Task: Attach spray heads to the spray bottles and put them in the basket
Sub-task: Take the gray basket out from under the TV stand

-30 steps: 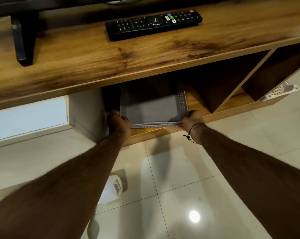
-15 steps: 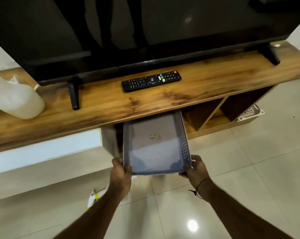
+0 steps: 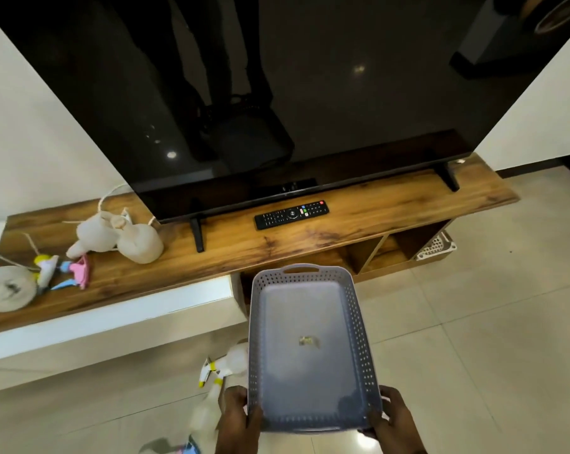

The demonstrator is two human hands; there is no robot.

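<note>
A grey perforated basket [image 3: 313,348] is held above the tiled floor [image 3: 473,339], gripped at its near corners by the left hand [image 3: 236,417] and right hand [image 3: 393,417]. Spray bottles [image 3: 221,388] are seen on the floor at 9 o'clock of the basket. A remote control [image 3: 291,213] is positioned on the wooden TV stand [image 3: 358,224] at 12 o'clock, below the television [image 3: 277,93].

We hold both hands low in front of us, close to our body. Our left hand [image 3: 236,417] curls round the near left corner of the basket [image 3: 355,329], thumb over the rim and fingers down the outside. Our right hand [image 3: 391,417] grips the near right corner the same way, thumb [image 3: 373,421] hooked inside the wall. Both wrists point forward, roughly level with each other, and only a short stretch of each forearm shows.
</note>
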